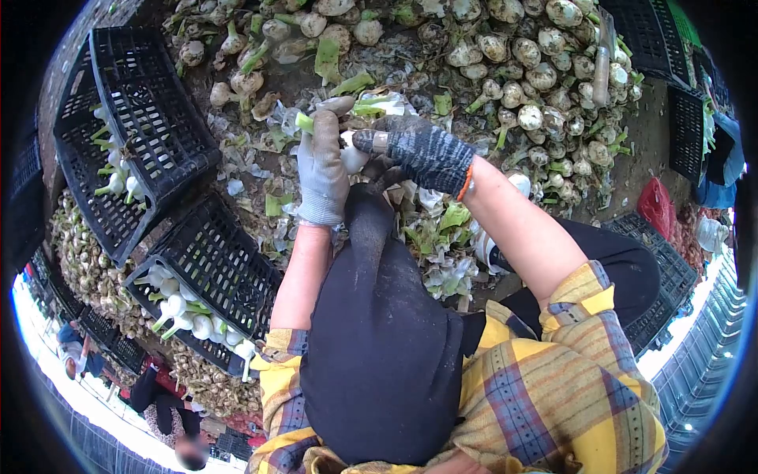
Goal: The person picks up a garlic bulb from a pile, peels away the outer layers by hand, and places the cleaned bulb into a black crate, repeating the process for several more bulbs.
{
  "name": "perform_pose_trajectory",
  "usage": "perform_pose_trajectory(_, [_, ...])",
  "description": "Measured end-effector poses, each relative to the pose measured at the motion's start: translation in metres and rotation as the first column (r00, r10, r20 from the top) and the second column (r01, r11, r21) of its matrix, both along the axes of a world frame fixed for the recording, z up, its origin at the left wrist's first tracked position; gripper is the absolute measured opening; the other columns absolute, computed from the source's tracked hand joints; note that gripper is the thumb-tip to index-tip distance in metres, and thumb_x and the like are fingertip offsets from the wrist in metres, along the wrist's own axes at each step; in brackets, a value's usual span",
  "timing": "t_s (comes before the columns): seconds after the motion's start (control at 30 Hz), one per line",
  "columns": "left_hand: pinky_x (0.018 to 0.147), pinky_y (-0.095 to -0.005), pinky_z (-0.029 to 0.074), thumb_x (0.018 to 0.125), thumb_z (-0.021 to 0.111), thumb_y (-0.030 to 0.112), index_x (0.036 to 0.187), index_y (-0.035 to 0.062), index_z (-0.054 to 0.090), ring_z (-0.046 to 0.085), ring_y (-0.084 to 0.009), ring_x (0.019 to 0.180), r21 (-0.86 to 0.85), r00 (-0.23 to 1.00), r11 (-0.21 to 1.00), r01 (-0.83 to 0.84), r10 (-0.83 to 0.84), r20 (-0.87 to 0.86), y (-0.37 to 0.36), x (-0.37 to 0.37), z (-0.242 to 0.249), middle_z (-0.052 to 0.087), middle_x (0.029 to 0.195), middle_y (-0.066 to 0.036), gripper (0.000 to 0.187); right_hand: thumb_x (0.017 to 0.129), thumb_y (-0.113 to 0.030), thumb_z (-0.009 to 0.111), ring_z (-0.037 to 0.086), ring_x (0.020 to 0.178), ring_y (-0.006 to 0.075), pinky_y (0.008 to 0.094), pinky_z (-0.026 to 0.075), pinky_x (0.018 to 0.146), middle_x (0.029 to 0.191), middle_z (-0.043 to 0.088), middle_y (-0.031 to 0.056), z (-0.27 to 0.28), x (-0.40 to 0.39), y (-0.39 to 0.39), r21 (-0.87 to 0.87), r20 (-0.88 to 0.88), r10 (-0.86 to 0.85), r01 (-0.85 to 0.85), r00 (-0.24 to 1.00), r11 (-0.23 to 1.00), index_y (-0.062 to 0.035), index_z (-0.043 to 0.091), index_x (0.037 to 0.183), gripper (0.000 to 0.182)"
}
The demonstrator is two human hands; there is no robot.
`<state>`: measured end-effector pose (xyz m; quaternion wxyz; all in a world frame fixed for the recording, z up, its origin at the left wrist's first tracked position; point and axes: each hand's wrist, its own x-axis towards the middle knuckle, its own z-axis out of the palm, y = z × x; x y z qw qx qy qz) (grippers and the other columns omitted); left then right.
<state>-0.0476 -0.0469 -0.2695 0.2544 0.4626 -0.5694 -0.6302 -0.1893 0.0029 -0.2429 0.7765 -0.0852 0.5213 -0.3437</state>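
My left hand [322, 162], in a pale grey glove, is closed around a garlic bulb [354, 160] in front of my lap. A cut green stem [304, 122] sticks out at the left of that hand. My right hand [418, 150], in a dark knitted glove with an orange cuff, has its fingers pressed against the white bulb from the right. A band [380, 142] shows on one of its digits. The gloves hide part of the bulb. Peeled skins and leaf scraps [446, 272] lie beneath both hands.
Unpeeled garlic [545, 75] is heaped ahead, with a wooden-handled tool [602, 75] on it. Black crates [150, 103] and another crate [217, 268] at left hold white trimmed bulbs. A red bag [657, 207] lies at right. Other people [162, 399] are at lower left.
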Motion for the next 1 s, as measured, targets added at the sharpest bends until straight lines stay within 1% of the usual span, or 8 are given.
perform_pose_trajectory(0.13, [0.08, -0.026, 0.044, 0.097, 0.033, 0.04, 0.112, -0.0005, 0.054, 0.055, -0.0128, 0.087, 0.001, 0.998, 0.999, 0.055, -0.055, 0.02, 0.0, -0.002, 0.008, 0.06, 0.091, -0.007, 0.048, 0.083, -0.03, 0.062, 0.063, 0.073, 0.0144, 0.0267, 0.054, 0.062, 0.091, 0.064, 0.0082, -0.008, -0.007, 0.009, -0.105, 0.01, -0.017, 0.018, 1.0, 0.994, -0.0033, 0.059, 0.108, 0.037])
perform_pose_trajectory(0.27, [0.08, -0.0256, 0.043, 0.095, 0.038, 0.041, 0.112, -0.0001, 0.055, 0.055, -0.0124, 0.085, 0.215, 0.993, 0.976, -0.041, 0.064, -0.102, 0.0, -0.003, 0.0, 0.059, 0.093, -0.007, 0.047, 0.084, -0.021, 0.061, 0.064, 0.07, 0.014, 0.0271, 0.054, 0.061, 0.084, 0.064, 0.0087, -0.019, -0.01, 0.01, -0.187, -0.28, 0.104, -0.161, 0.954, 0.969, 0.0008, 0.059, 0.102, 0.029])
perform_pose_trajectory(0.43, [0.074, -0.0247, 0.044, 0.091, 0.051, 0.037, 0.108, 0.0009, 0.055, 0.053, -0.0097, 0.082, 0.192, 0.971, 0.956, -0.222, 0.235, -0.047, 0.005, -0.003, -0.011, 0.057, 0.095, -0.004, 0.04, 0.08, -0.019, 0.059, 0.063, 0.076, 0.0203, 0.032, 0.049, 0.067, 0.079, 0.064, 0.0158, -0.036, 0.003, -0.001, -0.376, -0.656, -0.085, -0.226, 0.75, 0.899, 0.0029, 0.062, 0.09, 0.024])
perform_pose_trajectory(0.5, [0.074, -0.0244, 0.045, 0.092, 0.05, 0.036, 0.109, 0.0011, 0.055, 0.053, -0.0097, 0.082, 0.24, 0.963, 0.937, -0.254, 0.269, -0.029, 0.006, -0.002, -0.011, 0.057, 0.095, -0.004, 0.039, 0.081, -0.015, 0.057, 0.064, 0.072, 0.022, 0.0316, 0.05, 0.066, 0.08, 0.065, 0.0157, -0.036, 0.001, 0.005, -0.169, -0.547, -0.102, 0.01, 0.831, 0.986, 0.0038, 0.059, 0.095, 0.024])
perform_pose_trajectory(0.63, [0.074, -0.0236, 0.045, 0.093, 0.046, 0.033, 0.111, 0.001, 0.055, 0.054, -0.0101, 0.084, 0.37, 0.938, 0.886, -0.281, 0.335, -0.087, 0.004, -0.003, -0.003, 0.058, 0.096, -0.005, 0.037, 0.084, -0.017, 0.057, 0.065, 0.069, 0.0199, 0.0306, 0.052, 0.062, 0.082, 0.064, 0.0137, -0.058, -0.016, 0.018, -0.216, -0.519, -0.212, 0.113, 0.828, 0.97, 0.0017, 0.058, 0.099, 0.024])
perform_pose_trajectory(0.73, [0.077, -0.0248, 0.046, 0.094, 0.044, 0.029, 0.115, -0.0001, 0.052, 0.055, -0.0118, 0.09, 0.329, 0.955, 0.918, -0.223, 0.273, -0.113, 0.002, 0.001, -0.012, 0.058, 0.101, -0.007, 0.037, 0.086, -0.024, 0.058, 0.065, 0.071, 0.0207, 0.0308, 0.053, 0.063, 0.089, 0.064, 0.0117, -0.015, -0.008, 0.007, 0.138, 0.011, -0.368, 0.363, 0.93, 0.921, -0.0025, 0.058, 0.106, 0.029])
perform_pose_trajectory(0.9, [0.082, -0.0275, 0.046, 0.095, 0.043, 0.029, 0.116, -0.0004, 0.051, 0.056, -0.0143, 0.093, 0.218, 0.965, 0.961, -0.17, 0.208, -0.161, 0.004, 0.001, -0.011, 0.058, 0.102, -0.009, 0.037, 0.085, -0.028, 0.058, 0.06, 0.073, 0.0146, 0.0263, 0.05, 0.061, 0.089, 0.063, 0.0053, -0.011, 0.007, 0.005, -0.017, 0.048, -0.15, 0.151, 0.987, 0.988, -0.006, 0.06, 0.105, 0.03])
perform_pose_trajectory(1.0, [0.083, -0.0262, 0.041, 0.093, 0.046, 0.025, 0.11, 0.0013, 0.054, 0.052, -0.0121, 0.092, 0.155, 0.981, 0.978, -0.141, 0.159, -0.11, 0.006, 0.002, -0.013, 0.056, 0.103, -0.007, 0.03, 0.083, -0.023, 0.06, 0.061, 0.086, 0.0166, 0.0323, 0.055, 0.072, 0.098, 0.061, 0.0079, -0.023, 0.002, 0.01, -0.078, 0.002, -0.043, 0.043, 0.999, 0.996, -0.0027, 0.055, 0.111, 0.035])
